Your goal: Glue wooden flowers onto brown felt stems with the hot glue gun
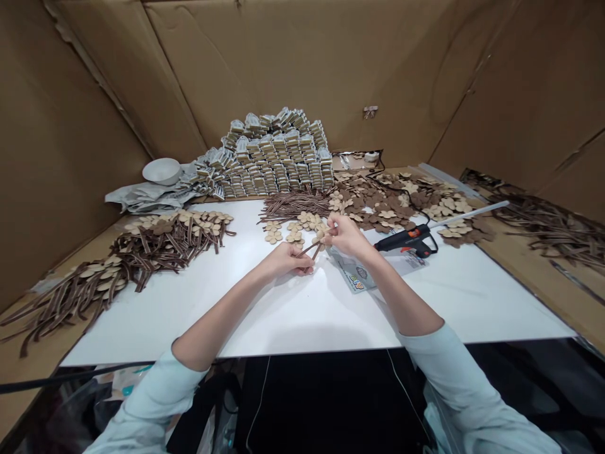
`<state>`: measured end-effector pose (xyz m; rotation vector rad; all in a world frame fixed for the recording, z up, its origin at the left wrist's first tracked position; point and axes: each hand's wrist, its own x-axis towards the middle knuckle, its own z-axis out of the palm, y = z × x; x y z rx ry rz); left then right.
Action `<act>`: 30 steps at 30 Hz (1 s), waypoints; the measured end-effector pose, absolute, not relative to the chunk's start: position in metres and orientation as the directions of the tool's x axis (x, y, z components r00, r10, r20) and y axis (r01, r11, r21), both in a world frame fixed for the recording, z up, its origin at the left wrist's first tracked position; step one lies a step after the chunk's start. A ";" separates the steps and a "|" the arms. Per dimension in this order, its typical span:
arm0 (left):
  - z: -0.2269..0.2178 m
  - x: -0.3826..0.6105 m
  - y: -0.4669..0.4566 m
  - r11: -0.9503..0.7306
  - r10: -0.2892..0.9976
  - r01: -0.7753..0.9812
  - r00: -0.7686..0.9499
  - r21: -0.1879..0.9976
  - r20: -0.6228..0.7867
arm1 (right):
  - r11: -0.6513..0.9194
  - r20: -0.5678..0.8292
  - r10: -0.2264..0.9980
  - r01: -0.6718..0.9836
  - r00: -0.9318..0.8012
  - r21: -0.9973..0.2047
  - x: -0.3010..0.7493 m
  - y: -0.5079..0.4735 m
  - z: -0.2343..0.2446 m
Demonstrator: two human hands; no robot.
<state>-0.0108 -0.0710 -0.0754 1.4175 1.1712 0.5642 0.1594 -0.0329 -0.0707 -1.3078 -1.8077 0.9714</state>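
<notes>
Your left hand [286, 260] is closed on brown strips [305, 250], fingers [302, 267] curled round them, nearly shut. Your right hand [347, 234] pinches a wooden flower [321, 235] at the strips' upper end, fingers [331, 222] almost shut. Hands are just apart, mid-table [307, 315]. Loose flowers [293, 236] sit at 12 o'clock, glue gun [406, 240] at 3, strip pile [165, 243] at 10.

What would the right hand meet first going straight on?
The right hand points up and left, so probably the pile of brown strips, with the loose wooden flowers close beside that line; depth is hard to judge.
</notes>
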 end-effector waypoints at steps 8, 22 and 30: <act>-0.081 -0.012 -0.068 0.251 0.861 0.292 0.369 0.923 -0.351 | 0.288 0.203 0.957 0.719 -0.205 -0.632 0.161 -0.041 -0.058; -0.074 -0.013 -0.070 0.079 0.913 0.300 0.362 0.951 -0.190 | 0.312 0.120 0.938 0.643 -0.324 -0.700 0.154 -0.047 -0.055; -0.079 -0.014 -0.066 0.129 0.926 0.287 0.308 0.949 -0.219 | 0.321 0.131 0.933 0.608 -0.336 -0.726 0.156 -0.047 -0.057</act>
